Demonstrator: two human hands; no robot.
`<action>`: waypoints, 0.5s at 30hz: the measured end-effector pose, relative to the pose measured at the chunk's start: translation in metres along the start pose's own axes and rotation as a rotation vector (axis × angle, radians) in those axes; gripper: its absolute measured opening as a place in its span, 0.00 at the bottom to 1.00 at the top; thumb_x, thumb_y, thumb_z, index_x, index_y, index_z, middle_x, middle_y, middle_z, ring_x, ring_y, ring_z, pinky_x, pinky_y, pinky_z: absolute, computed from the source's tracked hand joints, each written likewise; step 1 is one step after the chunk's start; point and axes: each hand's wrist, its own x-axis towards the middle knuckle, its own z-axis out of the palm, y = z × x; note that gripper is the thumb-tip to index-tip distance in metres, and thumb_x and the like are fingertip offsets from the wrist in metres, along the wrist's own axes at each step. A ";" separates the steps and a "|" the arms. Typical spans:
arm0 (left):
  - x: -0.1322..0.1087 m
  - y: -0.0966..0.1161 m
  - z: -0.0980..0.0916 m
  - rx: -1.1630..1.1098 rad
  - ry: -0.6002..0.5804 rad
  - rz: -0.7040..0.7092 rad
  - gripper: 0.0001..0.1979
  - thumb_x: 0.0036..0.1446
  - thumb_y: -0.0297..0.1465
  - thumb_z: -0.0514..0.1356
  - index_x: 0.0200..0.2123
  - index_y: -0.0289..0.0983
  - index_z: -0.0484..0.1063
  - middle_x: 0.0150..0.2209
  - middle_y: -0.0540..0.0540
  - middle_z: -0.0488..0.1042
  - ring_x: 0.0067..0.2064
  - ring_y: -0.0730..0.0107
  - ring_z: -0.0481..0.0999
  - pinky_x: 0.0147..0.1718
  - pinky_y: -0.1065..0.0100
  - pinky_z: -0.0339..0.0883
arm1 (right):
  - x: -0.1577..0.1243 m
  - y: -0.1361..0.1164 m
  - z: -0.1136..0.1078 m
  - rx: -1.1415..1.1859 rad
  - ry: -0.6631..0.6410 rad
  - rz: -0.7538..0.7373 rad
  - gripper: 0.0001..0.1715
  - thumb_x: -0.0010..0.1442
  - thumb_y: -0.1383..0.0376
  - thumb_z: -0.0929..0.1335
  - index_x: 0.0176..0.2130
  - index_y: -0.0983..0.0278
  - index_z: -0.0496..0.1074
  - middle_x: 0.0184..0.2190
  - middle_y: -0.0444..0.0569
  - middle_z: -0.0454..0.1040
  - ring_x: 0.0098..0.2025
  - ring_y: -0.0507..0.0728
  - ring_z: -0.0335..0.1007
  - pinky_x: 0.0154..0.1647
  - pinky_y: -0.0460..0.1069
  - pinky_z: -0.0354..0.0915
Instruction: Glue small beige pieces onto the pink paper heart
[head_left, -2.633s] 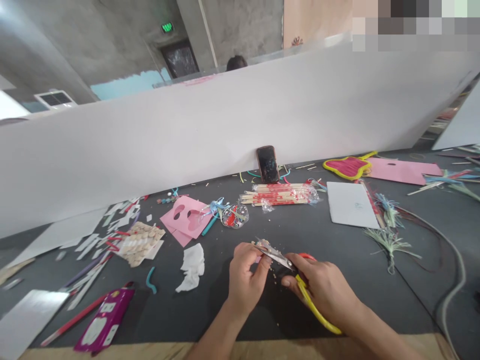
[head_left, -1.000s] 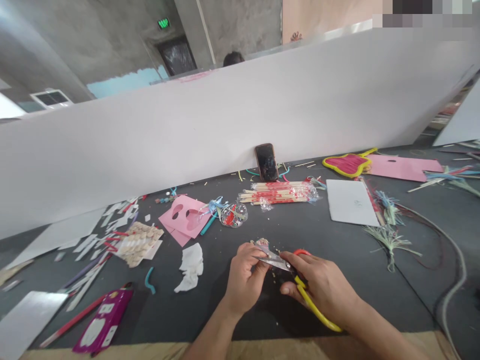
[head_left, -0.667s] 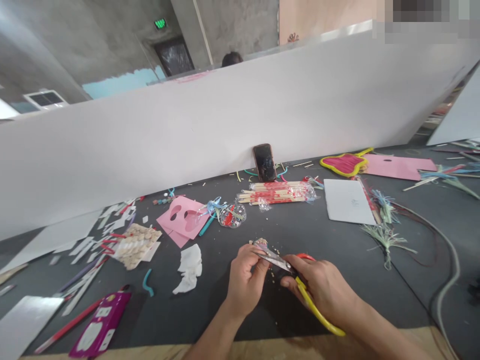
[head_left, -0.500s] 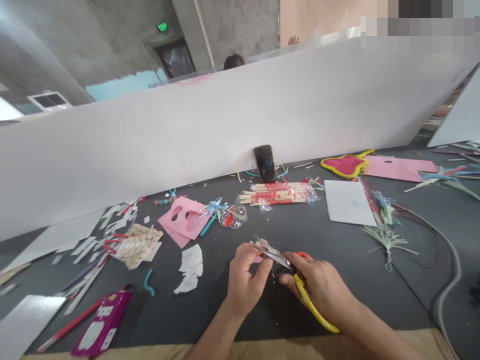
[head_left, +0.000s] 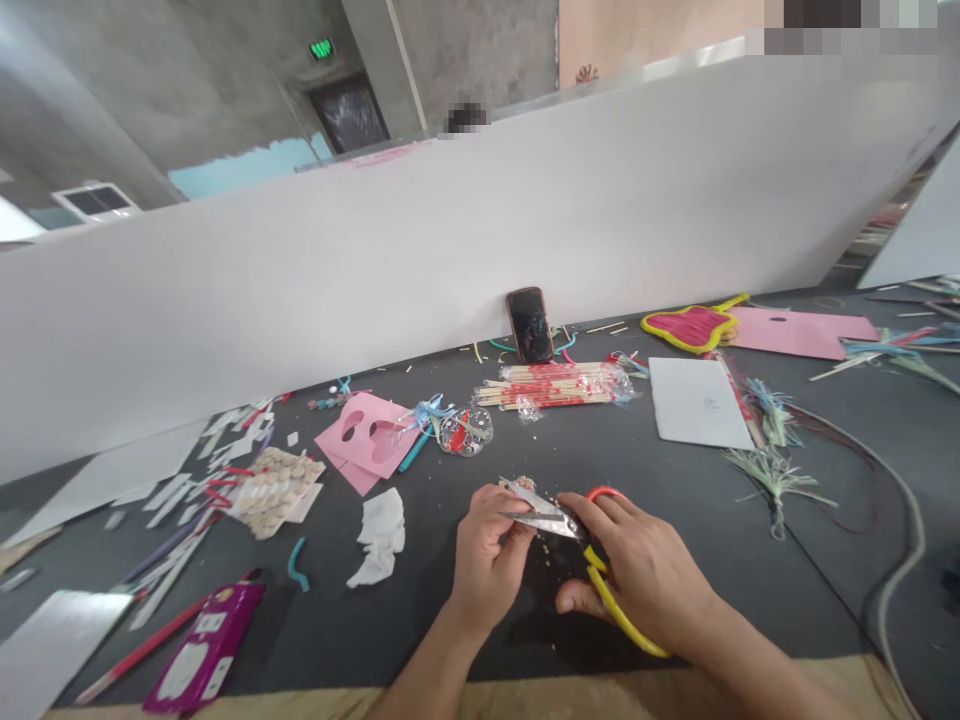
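A pair of scissors (head_left: 559,522) with red and yellow handles is gripped in my right hand (head_left: 651,562), fingers and thumb in the loops. The blades are spread apart and point left toward my left hand (head_left: 486,555). Thumb and fingers of that hand are pinched together right at the blade tips; what they pinch is mostly hidden. Small pale and pinkish bits (head_left: 520,482) show just beyond the fingertips and blades. Some tiny crumbs lie on the dark tabletop below the scissors.
Left of my hands lie a crumpled white tissue (head_left: 382,535), pink cut-out paper (head_left: 375,440) and a purple packet (head_left: 206,650). Wrapped sticks (head_left: 555,388) and an upright phone (head_left: 530,325) are by the white partition (head_left: 375,270). A white card (head_left: 701,405) and a grey cable (head_left: 900,520) are to the right.
The scissor blades have gone from nearly closed to spread, and my right thumb has moved down, away from the fingers. My left hand has shifted slightly left, still pinching.
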 end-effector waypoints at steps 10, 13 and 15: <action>0.001 -0.002 0.000 0.010 -0.006 0.046 0.10 0.60 0.28 0.55 0.27 0.37 0.72 0.28 0.46 0.75 0.34 0.66 0.74 0.40 0.62 0.66 | -0.005 -0.001 0.008 0.045 -0.052 -0.035 0.29 0.61 0.46 0.61 0.51 0.65 0.66 0.32 0.52 0.78 0.32 0.60 0.76 0.29 0.49 0.64; 0.000 0.000 0.001 -0.005 0.003 0.021 0.09 0.60 0.28 0.55 0.27 0.37 0.72 0.28 0.46 0.75 0.34 0.66 0.74 0.40 0.63 0.66 | -0.007 -0.003 0.010 0.012 -0.050 -0.023 0.25 0.64 0.49 0.59 0.50 0.64 0.65 0.30 0.50 0.78 0.30 0.60 0.76 0.26 0.49 0.61; -0.001 0.000 0.000 -0.007 0.008 0.021 0.09 0.59 0.27 0.56 0.27 0.37 0.72 0.28 0.46 0.75 0.34 0.67 0.73 0.40 0.63 0.66 | -0.008 -0.003 0.011 0.002 -0.035 -0.016 0.22 0.65 0.52 0.58 0.49 0.64 0.65 0.29 0.49 0.78 0.29 0.60 0.76 0.25 0.49 0.60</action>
